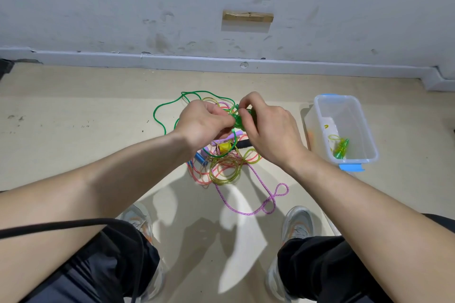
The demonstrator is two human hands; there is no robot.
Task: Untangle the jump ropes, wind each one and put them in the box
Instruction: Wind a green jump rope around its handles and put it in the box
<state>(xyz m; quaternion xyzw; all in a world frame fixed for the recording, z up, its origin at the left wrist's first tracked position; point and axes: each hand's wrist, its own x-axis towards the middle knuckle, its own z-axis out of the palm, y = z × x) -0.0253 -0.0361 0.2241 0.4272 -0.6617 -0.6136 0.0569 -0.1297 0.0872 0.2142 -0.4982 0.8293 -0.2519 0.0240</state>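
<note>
While my left hand (204,123) and right hand (268,128) pinch the translucent green plastic jump rope (238,122), the clear plastic box (320,128) holds one wound rope (341,146).

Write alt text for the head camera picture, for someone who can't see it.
Seen from above, a person's left hand and right hand together grip green jump rope handles over a tangled pile of coloured ropes on a pale floor. To the right stands a clear plastic box already holding a wound yellow-green rope.
</note>
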